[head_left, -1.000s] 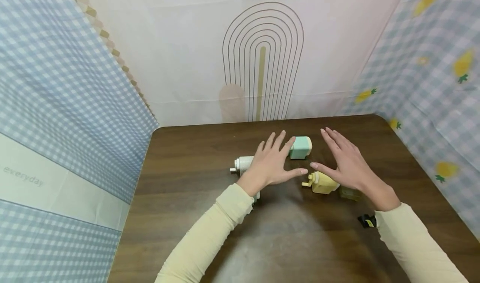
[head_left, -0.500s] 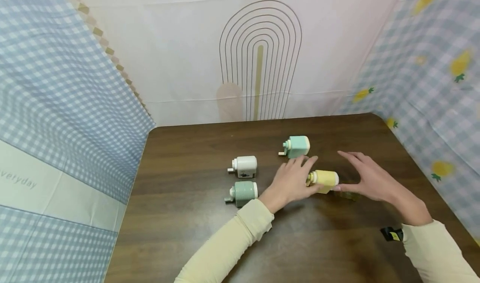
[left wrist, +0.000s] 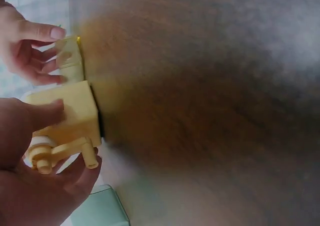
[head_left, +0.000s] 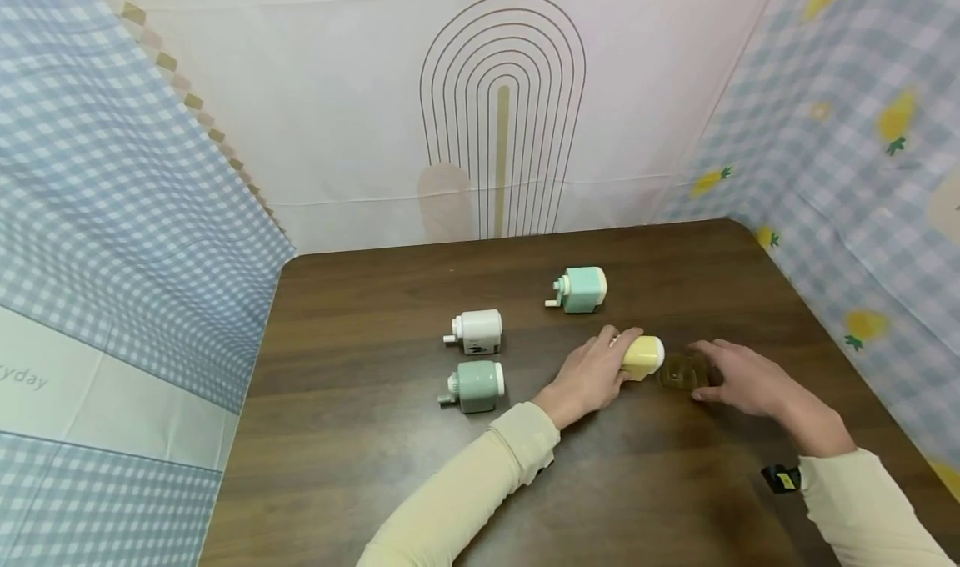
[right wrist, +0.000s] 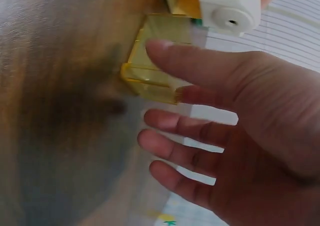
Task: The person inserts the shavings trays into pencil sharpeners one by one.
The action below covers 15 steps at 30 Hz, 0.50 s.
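Note:
My left hand (head_left: 588, 377) holds a yellow hand-crank pencil sharpener (head_left: 644, 357) by its crank end. In the left wrist view, the thumb lies along the sharpener's body (left wrist: 75, 104), with the crank near the palm. A clear yellow shavings drawer (head_left: 681, 372) sits on the table just right of the sharpener, separate from it. My right hand (head_left: 753, 383) is at the drawer's right end, thumb and fingers spread on either side. The right wrist view has the thumb in front of the drawer (right wrist: 150, 84); whether it touches cannot be made out.
A mint sharpener (head_left: 583, 290) stands toward the back of the brown table (head_left: 360, 467). White (head_left: 481, 332) and grey-green (head_left: 480, 386) sharpeners stand to the left. A patterned cloth (head_left: 360, 117) hangs behind the table, with checked cloths at both sides.
My left hand has moved right and down from the air to grip the yellow sharpener. The right hand has lowered beside the clear drawer. The head view has shifted slightly.

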Each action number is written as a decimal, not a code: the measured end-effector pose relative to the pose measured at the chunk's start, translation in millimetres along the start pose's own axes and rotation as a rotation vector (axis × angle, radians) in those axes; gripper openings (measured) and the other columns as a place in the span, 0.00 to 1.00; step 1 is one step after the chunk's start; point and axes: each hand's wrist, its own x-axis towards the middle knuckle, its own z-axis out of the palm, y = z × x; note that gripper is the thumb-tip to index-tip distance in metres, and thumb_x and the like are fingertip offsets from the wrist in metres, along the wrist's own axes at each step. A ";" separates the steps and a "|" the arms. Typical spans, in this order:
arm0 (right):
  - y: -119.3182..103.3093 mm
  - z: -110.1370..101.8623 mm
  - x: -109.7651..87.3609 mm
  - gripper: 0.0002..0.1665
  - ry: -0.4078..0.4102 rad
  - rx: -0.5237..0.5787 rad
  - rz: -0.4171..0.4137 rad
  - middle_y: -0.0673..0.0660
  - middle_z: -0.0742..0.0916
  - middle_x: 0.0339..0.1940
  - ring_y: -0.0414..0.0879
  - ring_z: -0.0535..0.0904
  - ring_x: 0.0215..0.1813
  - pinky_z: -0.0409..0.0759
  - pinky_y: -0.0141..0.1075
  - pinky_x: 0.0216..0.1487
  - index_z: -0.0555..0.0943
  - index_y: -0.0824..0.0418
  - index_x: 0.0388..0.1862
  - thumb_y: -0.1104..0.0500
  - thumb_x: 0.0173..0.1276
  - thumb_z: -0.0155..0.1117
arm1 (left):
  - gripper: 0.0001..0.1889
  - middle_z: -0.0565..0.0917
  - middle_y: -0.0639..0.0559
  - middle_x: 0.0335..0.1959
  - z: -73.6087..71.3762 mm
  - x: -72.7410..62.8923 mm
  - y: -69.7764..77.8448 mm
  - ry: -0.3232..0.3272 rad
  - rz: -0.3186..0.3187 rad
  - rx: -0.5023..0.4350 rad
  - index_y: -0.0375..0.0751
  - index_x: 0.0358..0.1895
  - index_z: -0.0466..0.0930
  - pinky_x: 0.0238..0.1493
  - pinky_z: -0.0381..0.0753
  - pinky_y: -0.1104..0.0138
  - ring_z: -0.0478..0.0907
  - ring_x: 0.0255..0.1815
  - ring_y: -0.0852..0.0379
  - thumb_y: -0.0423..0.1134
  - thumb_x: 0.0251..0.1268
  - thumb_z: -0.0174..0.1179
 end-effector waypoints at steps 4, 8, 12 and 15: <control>1.2 6.1 2.6 0.35 0.050 0.023 -0.048 0.61 0.87 0.49 0.50 0.82 0.41 0.82 0.52 0.38 0.80 0.69 0.62 0.53 0.62 0.83 | 0.35 0.76 0.54 0.58 1.7 -1.5 -2.0 0.014 0.005 0.007 0.56 0.80 0.63 0.46 0.83 0.69 0.80 0.47 0.60 0.49 0.75 0.67; -2.2 8.6 7.8 0.31 0.083 0.065 -0.097 0.55 0.86 0.44 0.44 0.77 0.37 0.78 0.44 0.36 0.81 0.68 0.59 0.55 0.63 0.82 | 0.34 0.76 0.56 0.59 3.6 -1.6 -2.1 0.016 0.002 0.021 0.56 0.80 0.62 0.47 0.83 0.69 0.79 0.48 0.61 0.51 0.76 0.66; -5.8 9.6 12.6 0.29 0.100 0.064 -0.122 0.51 0.83 0.39 0.42 0.74 0.35 0.75 0.41 0.35 0.81 0.69 0.59 0.57 0.64 0.81 | 0.34 0.76 0.57 0.60 4.4 -2.3 -1.5 0.014 0.001 0.040 0.56 0.80 0.61 0.47 0.83 0.69 0.79 0.50 0.61 0.51 0.77 0.64; -6.0 10.5 14.5 0.29 0.105 0.056 -0.122 0.51 0.83 0.38 0.43 0.74 0.35 0.75 0.41 0.34 0.81 0.70 0.58 0.58 0.64 0.81 | 0.34 0.76 0.57 0.61 4.9 -2.9 -1.6 0.012 0.002 0.044 0.56 0.80 0.61 0.46 0.84 0.69 0.79 0.51 0.61 0.52 0.78 0.63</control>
